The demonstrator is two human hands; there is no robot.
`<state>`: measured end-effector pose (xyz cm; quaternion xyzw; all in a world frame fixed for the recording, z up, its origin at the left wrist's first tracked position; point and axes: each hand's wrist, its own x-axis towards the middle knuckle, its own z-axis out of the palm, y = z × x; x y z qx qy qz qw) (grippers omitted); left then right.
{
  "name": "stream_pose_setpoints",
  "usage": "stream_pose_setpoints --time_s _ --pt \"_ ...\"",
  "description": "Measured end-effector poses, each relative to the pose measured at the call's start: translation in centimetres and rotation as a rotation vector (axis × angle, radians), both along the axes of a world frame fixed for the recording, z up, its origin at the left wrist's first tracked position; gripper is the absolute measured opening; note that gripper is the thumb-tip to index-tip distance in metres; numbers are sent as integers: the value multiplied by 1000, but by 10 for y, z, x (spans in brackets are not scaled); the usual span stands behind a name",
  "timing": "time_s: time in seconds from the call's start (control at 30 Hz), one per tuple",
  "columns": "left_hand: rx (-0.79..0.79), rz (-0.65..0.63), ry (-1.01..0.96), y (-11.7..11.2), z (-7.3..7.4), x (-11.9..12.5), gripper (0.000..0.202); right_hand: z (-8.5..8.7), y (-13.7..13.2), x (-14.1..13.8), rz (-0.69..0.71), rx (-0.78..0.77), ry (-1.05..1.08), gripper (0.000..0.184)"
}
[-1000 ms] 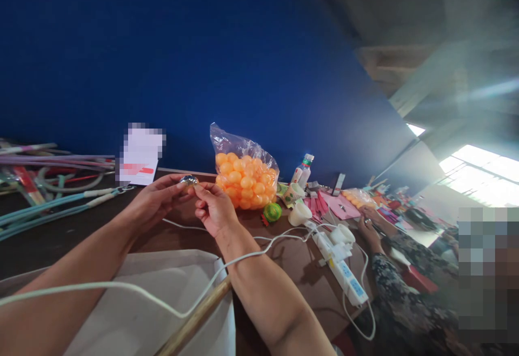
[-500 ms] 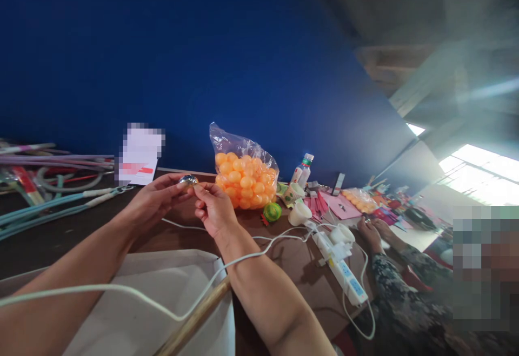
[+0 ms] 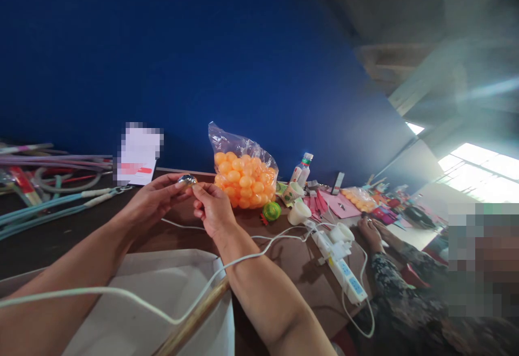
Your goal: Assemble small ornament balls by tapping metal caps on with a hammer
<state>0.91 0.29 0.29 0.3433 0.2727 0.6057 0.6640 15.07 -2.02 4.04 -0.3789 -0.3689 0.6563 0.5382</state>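
Note:
A small shiny metallic ball [image 3: 187,180] shows above the dark brown table, its lower part covered by fingers. My left hand [image 3: 162,189] is closed around its left side, with the thumb and fingers bent over it. At the right edge of the ball, the thumb and forefinger of my right hand [image 3: 211,205] are pinched together against it. Whether anything thin lies between those right fingertips is too small to tell. Just behind my right hand stands a clear plastic bag [image 3: 243,180] full of orange balls.
A green tape measure-like round thing [image 3: 271,212], white tape rolls [image 3: 299,213] and a power strip [image 3: 340,269] lie to the right. A white cable [image 3: 178,321] crosses over a white box [image 3: 170,269]. A lit phone [image 3: 140,153] leans left. Beside me a co-worker's hands [image 3: 371,232] work.
Both my hands stay on the shiny ball, with barely any shift of the fingers. The whole view has moved slightly. The co-worker's hands have turned a little.

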Motion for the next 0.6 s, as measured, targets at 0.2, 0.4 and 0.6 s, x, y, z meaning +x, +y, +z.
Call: stream_pose_setpoints --time_s 0.2,0.4,0.6 --pt "-9 0 -6 -2 3 -1 36 0 0 0 4 16 -5 21" --pt "-18 1 -7 -3 4 0 35 0 -1 0 0 38 -15 23" --pt "-26 3 -22 -3 4 0 34 -1 -1 0 2 57 -18 23"
